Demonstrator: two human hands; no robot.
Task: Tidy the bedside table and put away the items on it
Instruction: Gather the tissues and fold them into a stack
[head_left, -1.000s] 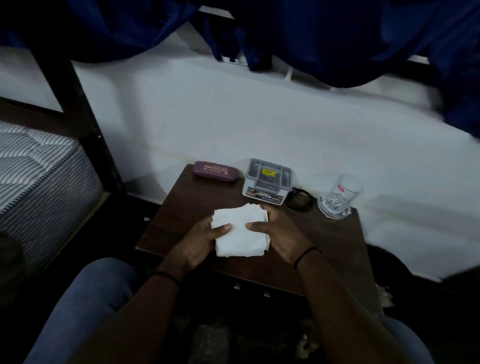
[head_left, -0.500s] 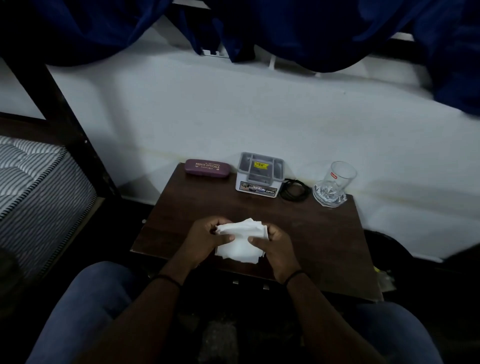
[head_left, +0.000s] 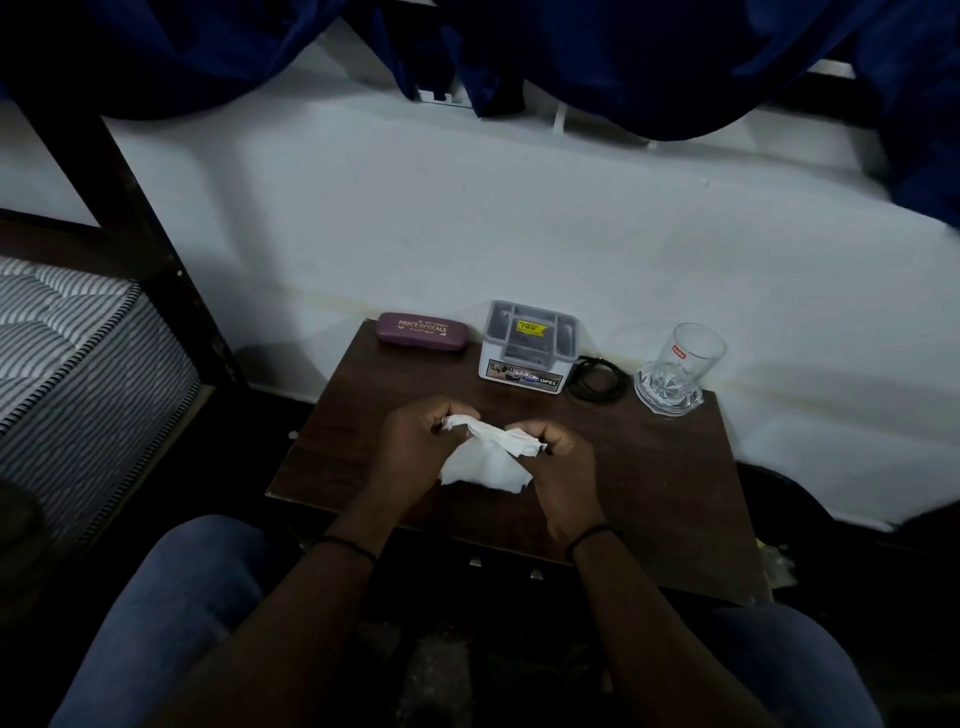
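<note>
Both hands, left (head_left: 415, 447) & right (head_left: 558, 462), now crumpling tissue stack (head_left: 485, 457), flat a sec ago.

Dark wooden bedside table (head_left: 649, 467), centre of the frame, against the white wall. White tissue paper (head_left: 485, 457) crumpled above its front half, pinched at each end between left hand (head_left: 415, 447) and right hand (head_left: 558, 462). Along the back edge, left to right: maroon spectacle case (head_left: 422, 331) lying flat, grey compartmented organiser box (head_left: 527, 348), coiled black cable (head_left: 596, 381), clear drinking glass (head_left: 685, 356) upright on a cut-glass coaster (head_left: 670, 397).
</note>
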